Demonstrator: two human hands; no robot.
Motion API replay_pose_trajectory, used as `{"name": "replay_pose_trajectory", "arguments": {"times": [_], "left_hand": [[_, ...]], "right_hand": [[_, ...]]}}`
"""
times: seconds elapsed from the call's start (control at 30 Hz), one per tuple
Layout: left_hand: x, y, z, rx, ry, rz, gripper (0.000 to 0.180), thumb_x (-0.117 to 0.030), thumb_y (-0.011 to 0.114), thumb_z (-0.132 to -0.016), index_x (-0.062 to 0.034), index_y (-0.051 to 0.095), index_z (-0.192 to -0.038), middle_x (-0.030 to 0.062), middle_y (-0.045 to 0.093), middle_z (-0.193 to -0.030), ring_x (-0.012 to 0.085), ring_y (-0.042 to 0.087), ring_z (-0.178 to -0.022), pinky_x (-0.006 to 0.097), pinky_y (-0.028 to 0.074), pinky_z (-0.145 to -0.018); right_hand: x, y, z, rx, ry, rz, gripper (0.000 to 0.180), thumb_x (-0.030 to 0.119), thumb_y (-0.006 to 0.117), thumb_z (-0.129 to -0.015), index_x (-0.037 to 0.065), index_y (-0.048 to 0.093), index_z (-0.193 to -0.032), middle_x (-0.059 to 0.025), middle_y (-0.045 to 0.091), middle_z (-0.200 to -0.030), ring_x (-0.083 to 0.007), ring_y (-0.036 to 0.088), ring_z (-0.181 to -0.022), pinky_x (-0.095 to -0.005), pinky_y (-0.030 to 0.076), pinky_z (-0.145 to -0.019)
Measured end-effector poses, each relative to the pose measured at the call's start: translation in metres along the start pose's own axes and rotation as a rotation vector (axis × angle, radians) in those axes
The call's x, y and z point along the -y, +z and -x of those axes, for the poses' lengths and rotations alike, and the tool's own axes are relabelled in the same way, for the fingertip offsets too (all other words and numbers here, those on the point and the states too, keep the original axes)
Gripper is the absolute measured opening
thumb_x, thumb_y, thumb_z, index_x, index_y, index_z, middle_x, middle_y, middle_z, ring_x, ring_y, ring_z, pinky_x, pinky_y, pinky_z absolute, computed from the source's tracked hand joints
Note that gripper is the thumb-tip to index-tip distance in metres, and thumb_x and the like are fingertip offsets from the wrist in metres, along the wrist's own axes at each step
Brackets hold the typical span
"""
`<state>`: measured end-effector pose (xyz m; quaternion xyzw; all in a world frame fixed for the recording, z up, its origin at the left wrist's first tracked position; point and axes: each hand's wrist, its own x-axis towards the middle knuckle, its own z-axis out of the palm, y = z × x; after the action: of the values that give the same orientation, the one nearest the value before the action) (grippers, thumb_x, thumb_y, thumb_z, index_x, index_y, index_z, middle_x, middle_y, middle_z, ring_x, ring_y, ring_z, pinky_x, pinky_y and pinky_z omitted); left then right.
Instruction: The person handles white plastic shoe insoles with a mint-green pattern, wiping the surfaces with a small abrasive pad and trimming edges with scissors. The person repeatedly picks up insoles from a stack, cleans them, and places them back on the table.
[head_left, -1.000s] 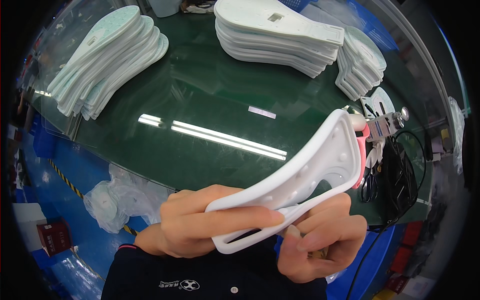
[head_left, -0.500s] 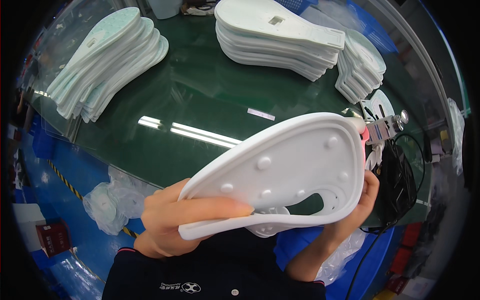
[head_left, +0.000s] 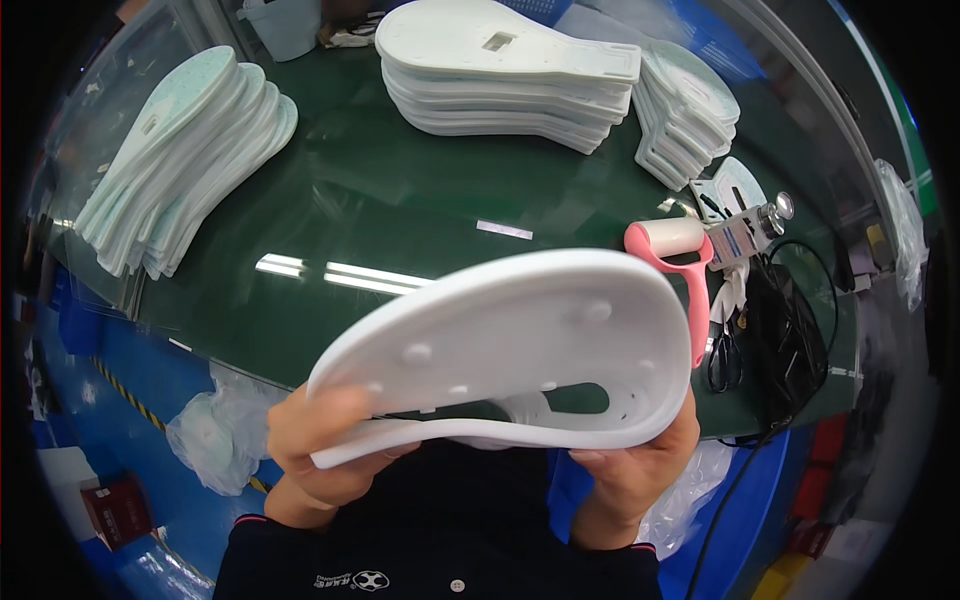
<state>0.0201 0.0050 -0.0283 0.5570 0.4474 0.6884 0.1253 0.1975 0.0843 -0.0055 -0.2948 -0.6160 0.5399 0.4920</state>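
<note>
Holding white molded shell up over green table's near edge: left hand, blurred, clamps one end; right hand grasps broad rounded end. Pink roller just beyond, right; white stack farther back.

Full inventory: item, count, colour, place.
Curved hollow plastic shell: 1, white, held in foreground.
Paddle-shaped plastic panel stacks: 3, white to pale green, across table's far side.
Handled cylindrical roller: 1, pink-white, table right.
Metal-capped bottle: 1, clear, beside roller.
Scissors: 1, black, table right.
Bag-like object: 1, black, beside scissors.
Glossy tabletop: 1, green, centre.
Plastic bucket: 1, pale blue, far edge.
Crumpled film: 2 bundles, clear, lower left, lower right.
Box: 1, dark red, floor left.
Remaining clutter: uncountable, mixed, rim.
Shirt: 1, dark, bottom.
Left grip: 1, bare, shell's left.
Right grip: 1, bare, shell's right.
</note>
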Motion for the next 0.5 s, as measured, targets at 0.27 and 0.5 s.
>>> {"name": "replay_pose_trajectory", "arguments": {"times": [0.27,0.5], "left_hand": [[0.025,0.007,-0.004,0.08,-0.331,-0.13,0.039,-0.015,0.066,-0.068,0.005,0.058,-0.101,0.0101,0.066,-0.089,0.0227,0.063,-0.085,0.037,0.048,-0.083],[0.038,0.002,-0.012,0.187,-0.068,-0.316,0.031,-0.014,0.067,-0.067,0.0007,0.063,-0.094,0.0095,0.066,-0.089,0.0201,0.063,-0.086,0.039,0.044,-0.087]], "right_hand": [[0.004,-0.001,-0.025,0.24,-0.471,0.421,0.037,0.011,0.073,-0.055,0.016,0.067,-0.091,0.0035,0.064,-0.091,-0.0219,0.053,-0.096,-0.0412,0.042,-0.087],[0.009,0.004,-0.02,0.191,-0.501,0.541,0.033,0.015,0.071,-0.056,0.025,0.068,-0.087,0.0105,0.063,-0.085,-0.0189,0.054,-0.093,-0.0428,0.039,-0.091]]}}
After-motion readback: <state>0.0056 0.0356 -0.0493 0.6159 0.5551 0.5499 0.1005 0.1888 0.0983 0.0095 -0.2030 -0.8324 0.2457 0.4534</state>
